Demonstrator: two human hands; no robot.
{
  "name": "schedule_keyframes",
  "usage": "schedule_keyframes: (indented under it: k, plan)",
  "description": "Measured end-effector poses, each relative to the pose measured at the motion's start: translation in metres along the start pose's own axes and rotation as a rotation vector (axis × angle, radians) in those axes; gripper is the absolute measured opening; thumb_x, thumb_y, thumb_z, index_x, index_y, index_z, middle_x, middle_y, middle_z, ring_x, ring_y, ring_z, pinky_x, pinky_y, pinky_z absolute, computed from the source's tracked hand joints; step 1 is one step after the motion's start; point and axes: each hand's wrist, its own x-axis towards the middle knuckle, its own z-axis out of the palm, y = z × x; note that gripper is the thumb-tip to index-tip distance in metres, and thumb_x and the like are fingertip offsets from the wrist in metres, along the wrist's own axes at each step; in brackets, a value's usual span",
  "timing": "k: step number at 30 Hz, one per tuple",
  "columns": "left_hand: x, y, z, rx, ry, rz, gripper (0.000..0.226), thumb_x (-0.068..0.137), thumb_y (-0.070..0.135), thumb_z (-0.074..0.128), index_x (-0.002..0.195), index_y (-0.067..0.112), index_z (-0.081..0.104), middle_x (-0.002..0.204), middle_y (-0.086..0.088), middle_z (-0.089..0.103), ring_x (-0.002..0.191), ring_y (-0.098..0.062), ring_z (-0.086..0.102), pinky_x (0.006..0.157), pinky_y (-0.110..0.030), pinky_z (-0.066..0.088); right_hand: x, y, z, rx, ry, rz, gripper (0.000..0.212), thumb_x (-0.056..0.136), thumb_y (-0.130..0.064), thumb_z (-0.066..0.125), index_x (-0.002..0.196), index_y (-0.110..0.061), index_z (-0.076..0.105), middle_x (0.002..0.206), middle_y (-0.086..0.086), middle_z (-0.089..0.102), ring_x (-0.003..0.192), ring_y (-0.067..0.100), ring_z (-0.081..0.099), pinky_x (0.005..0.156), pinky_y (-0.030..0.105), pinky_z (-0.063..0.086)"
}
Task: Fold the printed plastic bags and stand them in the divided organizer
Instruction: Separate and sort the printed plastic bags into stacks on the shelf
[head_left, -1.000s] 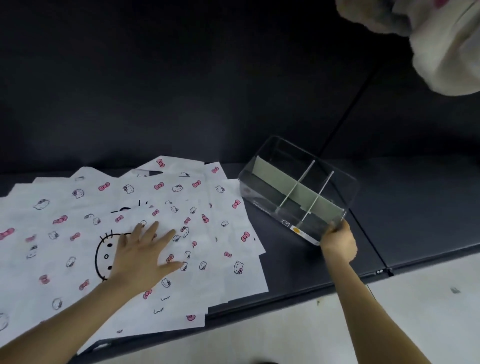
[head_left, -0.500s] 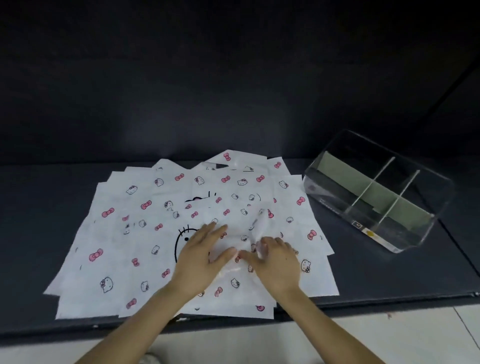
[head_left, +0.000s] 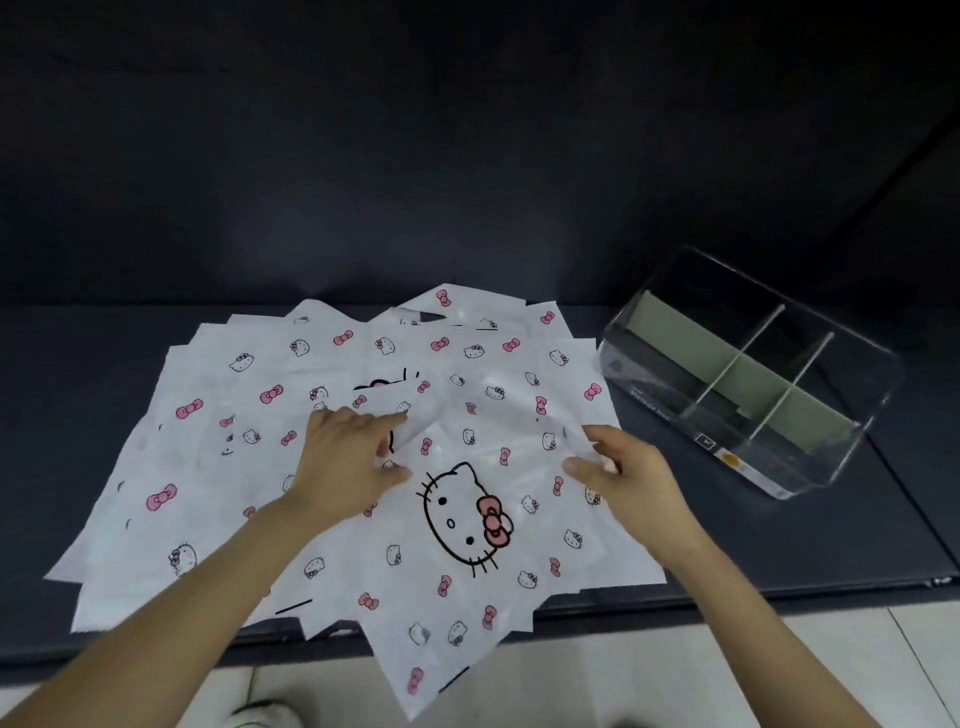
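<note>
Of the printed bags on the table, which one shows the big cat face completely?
The top bag, between the left hand and right hand. Its big face with pink bow is uncovered; others show only small prints or a covered face.

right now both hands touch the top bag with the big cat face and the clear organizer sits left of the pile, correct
No. The head view shows the clear organizer right of the pile, not left. The rest stands: the left hand and right hand both touch the top bag with the big cat face.
</note>
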Motion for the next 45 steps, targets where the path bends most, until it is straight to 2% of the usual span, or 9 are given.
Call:
schedule_keyframes:
  k: [4, 10, 17, 20, 25, 29, 34, 41, 45]
  plan:
    - [-0.014, -0.004, 0.006, -0.122, 0.084, -0.031, 0.018, 0.071, 0.034, 0.069, 0.073, 0.016, 0.073, 0.065, 0.007, 0.063, 0.071, -0.026, 0.061, 0.076, -0.037, 0.037, 0.005, 0.001, 0.001, -0.066, 0.002, -0.025, 0.016, 0.090, -0.016, 0.065, 0.105, -0.019, 0.069, 0.094, -0.003, 0.071, 0.090, 0.019, 0.065, 0.076, 0.029, 0.052]
    - [-0.039, -0.031, -0.043, -0.536, 0.098, -0.303, 0.018, 0.094, 0.012, 0.050, 0.077, 0.015, 0.053, 0.068, -0.001, 0.057, 0.055, -0.014, 0.045, 0.054, -0.020, 0.041, 0.021, -0.015, 0.046, -0.157, -0.023, -0.095, 0.033, 0.092, -0.023, 0.062, 0.062, -0.013, 0.050, 0.050, -0.008, 0.040, 0.050, 0.006, 0.035, 0.050, 0.016, 0.026]
    - [-0.097, -0.145, -0.092, -0.025, 0.405, -0.610, 0.011, 0.081, -0.007, 0.059, 0.082, 0.004, 0.058, 0.069, -0.014, 0.058, 0.061, -0.035, 0.053, 0.058, -0.034, 0.036, 0.056, -0.071, 0.190, -0.372, -0.261, -0.278, 0.030, 0.089, -0.036, 0.062, 0.067, -0.018, 0.057, 0.056, -0.009, 0.047, 0.057, 0.010, 0.042, 0.057, 0.029, 0.031]
    - [-0.123, -0.179, -0.091, 0.169, 0.608, -0.626, 0.018, 0.082, 0.012, 0.065, 0.097, 0.002, 0.067, 0.095, -0.022, 0.062, 0.086, -0.045, 0.057, 0.077, -0.054, 0.043, 0.070, -0.100, 0.265, -0.428, -0.292, -0.358, 0.032, 0.091, -0.037, 0.061, 0.065, -0.021, 0.050, 0.057, -0.009, 0.045, 0.057, 0.007, 0.042, 0.053, 0.023, 0.030]
    - [-0.149, -0.203, -0.055, 0.006, 0.212, -0.384, 0.059, 0.096, 0.062, 0.028, 0.136, 0.026, 0.053, 0.146, -0.008, 0.044, 0.137, -0.036, 0.035, 0.110, -0.053, 0.028, 0.093, -0.133, 0.354, -0.678, -0.296, -0.469, 0.030, 0.091, -0.047, 0.056, 0.110, -0.025, 0.064, 0.102, -0.003, 0.066, 0.093, 0.019, 0.059, 0.075, 0.030, 0.041]
    - [-0.151, -0.241, -0.044, 0.160, -0.024, -0.498, 0.075, 0.090, 0.074, 0.006, 0.147, 0.031, 0.032, 0.154, -0.007, 0.030, 0.143, -0.036, 0.021, 0.115, -0.050, 0.007, 0.100, -0.122, 0.362, -1.019, -0.098, -0.816, 0.051, 0.081, -0.051, 0.064, 0.120, -0.019, 0.065, 0.107, 0.008, 0.067, 0.094, 0.031, 0.062, 0.085, 0.041, 0.045]
    - [-0.141, -0.295, -0.070, 0.180, -0.040, -0.692, 0.087, 0.070, 0.077, -0.013, 0.149, 0.039, -0.006, 0.160, -0.001, -0.007, 0.147, -0.031, -0.012, 0.116, -0.047, -0.011, 0.071, -0.079, 0.312, -1.037, -0.121, -0.916, 0.068, 0.091, -0.066, 0.029, 0.116, -0.017, 0.069, 0.120, 0.014, 0.064, 0.109, 0.036, 0.060, 0.098, 0.048, 0.033]
    - [-0.134, -0.343, -0.098, 0.221, -0.104, -0.783, 0.066, 0.095, 0.063, 0.019, 0.153, 0.034, 0.009, 0.161, -0.007, 0.000, 0.147, -0.032, -0.007, 0.117, -0.050, -0.004, 0.034, -0.032, 0.243, -1.022, -0.129, -0.809, 0.071, 0.089, -0.073, 0.028, 0.132, -0.022, 0.051, 0.135, 0.016, 0.055, 0.127, 0.031, 0.042, 0.106, 0.050, 0.027]
    - [-0.122, -0.305, -0.102, 0.013, 0.174, -0.698, 0.085, 0.082, 0.069, 0.015, 0.149, 0.020, 0.034, 0.156, -0.013, 0.025, 0.146, -0.035, 0.014, 0.117, -0.045, 0.008, 0.025, -0.008, 0.235, -1.007, -0.131, -0.723, 0.072, 0.090, -0.072, 0.030, 0.127, -0.019, 0.061, 0.138, 0.014, 0.052, 0.130, 0.031, 0.040, 0.106, 0.052, 0.029]
